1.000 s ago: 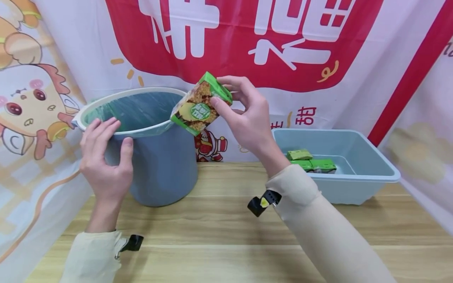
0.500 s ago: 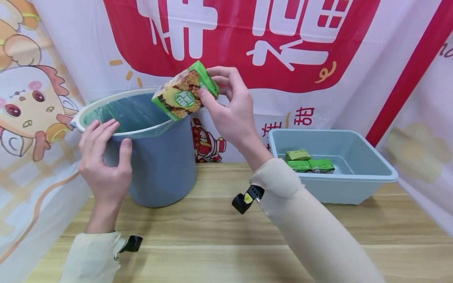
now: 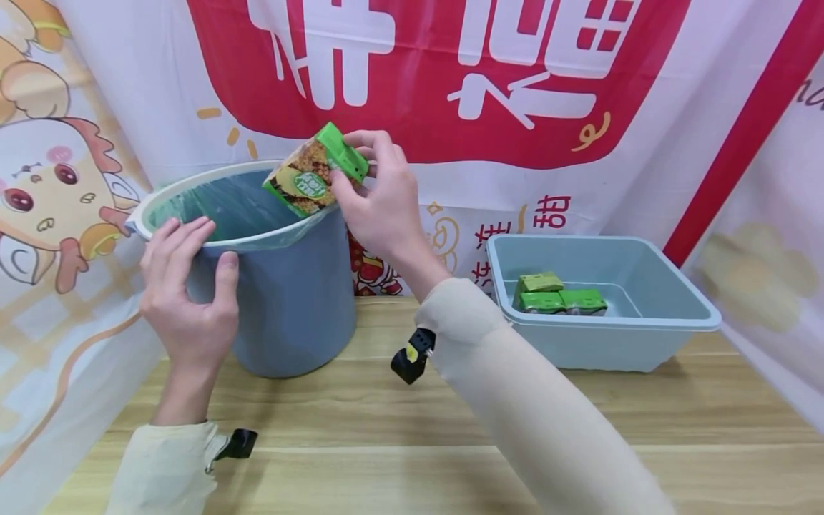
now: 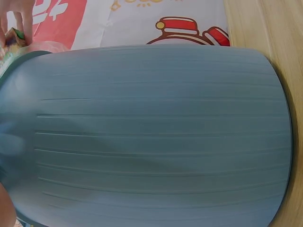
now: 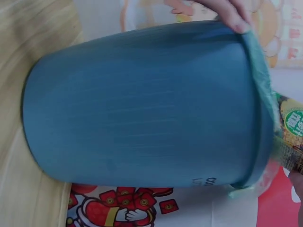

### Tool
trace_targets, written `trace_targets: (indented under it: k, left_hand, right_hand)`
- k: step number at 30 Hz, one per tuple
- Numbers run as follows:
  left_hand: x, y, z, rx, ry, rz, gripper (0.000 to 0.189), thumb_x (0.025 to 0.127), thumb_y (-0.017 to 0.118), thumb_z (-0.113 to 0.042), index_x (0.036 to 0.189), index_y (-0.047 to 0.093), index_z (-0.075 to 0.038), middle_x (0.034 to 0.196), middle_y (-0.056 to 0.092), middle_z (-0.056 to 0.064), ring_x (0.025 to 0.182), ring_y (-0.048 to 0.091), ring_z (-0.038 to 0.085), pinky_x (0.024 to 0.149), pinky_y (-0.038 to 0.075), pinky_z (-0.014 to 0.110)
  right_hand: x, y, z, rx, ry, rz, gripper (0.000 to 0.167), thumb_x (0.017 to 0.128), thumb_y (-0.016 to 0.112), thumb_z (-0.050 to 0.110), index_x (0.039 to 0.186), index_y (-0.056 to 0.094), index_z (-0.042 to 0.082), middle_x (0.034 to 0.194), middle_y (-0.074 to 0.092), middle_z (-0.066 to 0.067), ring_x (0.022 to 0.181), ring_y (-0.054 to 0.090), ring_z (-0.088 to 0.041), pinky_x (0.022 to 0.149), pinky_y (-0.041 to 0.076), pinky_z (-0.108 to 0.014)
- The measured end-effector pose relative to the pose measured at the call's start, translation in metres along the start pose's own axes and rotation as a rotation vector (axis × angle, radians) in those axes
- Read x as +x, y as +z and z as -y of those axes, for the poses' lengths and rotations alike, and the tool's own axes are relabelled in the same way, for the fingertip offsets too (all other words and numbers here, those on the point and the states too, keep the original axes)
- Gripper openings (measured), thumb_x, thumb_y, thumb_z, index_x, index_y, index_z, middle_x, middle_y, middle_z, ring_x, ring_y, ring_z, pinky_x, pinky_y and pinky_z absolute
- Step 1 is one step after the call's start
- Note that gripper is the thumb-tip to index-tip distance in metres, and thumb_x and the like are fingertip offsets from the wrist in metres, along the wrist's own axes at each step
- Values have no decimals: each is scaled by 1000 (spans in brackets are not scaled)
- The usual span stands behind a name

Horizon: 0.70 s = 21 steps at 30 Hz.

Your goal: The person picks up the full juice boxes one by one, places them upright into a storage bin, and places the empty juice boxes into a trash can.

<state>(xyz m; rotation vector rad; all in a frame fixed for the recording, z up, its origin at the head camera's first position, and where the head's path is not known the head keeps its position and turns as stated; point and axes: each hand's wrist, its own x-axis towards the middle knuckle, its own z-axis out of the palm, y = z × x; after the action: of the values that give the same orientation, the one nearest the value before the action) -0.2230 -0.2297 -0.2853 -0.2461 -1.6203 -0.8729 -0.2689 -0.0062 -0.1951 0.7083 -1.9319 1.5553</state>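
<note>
My right hand [image 3: 380, 200] pinches a green snack box [image 3: 309, 175] printed with brown crumbly food and a round green label. The box is tilted, with its lower end over the right part of the rim of a blue trash bin [image 3: 296, 307]. A thin clear green liner [image 3: 193, 200] lines the bin and folds over its edge. My left hand [image 3: 189, 286] holds the bin's near left rim, fingers over the edge and thumb on the outside. In the right wrist view, the box [image 5: 292, 120] shows beside the bin's mouth, partly cut off by the frame. The bin's bottom inside is hidden.
A light blue rectangular tub [image 3: 618, 336] stands at the right, with several small green packs [image 3: 543, 302] in its left part. Both containers stand on a wooden table [image 3: 360, 458]. A white and red printed cloth [image 3: 444, 136] hangs behind.
My right hand has carried the snack box left, from beside the bin to over its rim. It rose a little, then came down. The left hand has stayed on the rim.
</note>
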Motion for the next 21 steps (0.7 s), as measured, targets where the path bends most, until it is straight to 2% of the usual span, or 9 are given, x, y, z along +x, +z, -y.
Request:
trace_targets:
  k: [5,8,11,17,21]
  left_hand:
    - [0,2,0,-2,-1,1,43,92,71,-28,128,76,-5,135,74,15,144,56,25,128,33,37]
    - [0,3,-1,-13,-1,-6,43,92,71,-27,127,77,-4,134,74,16,144,57,26,128,33,37]
    - [1,3,-3,-19,2,-10,42,92,71,-27,126,77,-3,133,75,17,143,57,27,128,33,38]
    - [1,3,-8,-23,2,-12,42,92,71,-26,126,76,-1,132,74,19,142,57,29,129,32,38]
    - [2,2,-10,-31,3,-22,42,91,71,-26,125,77,0,131,75,20,142,58,30,128,33,38]
  right_hand:
    - [1,9,-1,-133,-6,74,45,99,71,14,141,55,9,135,59,-11,120,59,-15,93,61,-25]
    - [0,13,-2,-175,18,118,44,100,71,16,141,56,9,136,61,-9,117,59,-13,92,60,-23]
    - [-3,17,-5,-178,66,154,43,101,72,19,141,58,10,138,62,-7,115,62,-14,91,60,-21]
    - [-8,22,-12,-177,131,179,43,100,74,25,140,61,15,145,63,-1,124,62,-12,103,55,-20]
    - [-9,25,-13,-199,153,186,42,100,74,29,138,63,17,142,65,0,122,61,-11,99,56,-21]
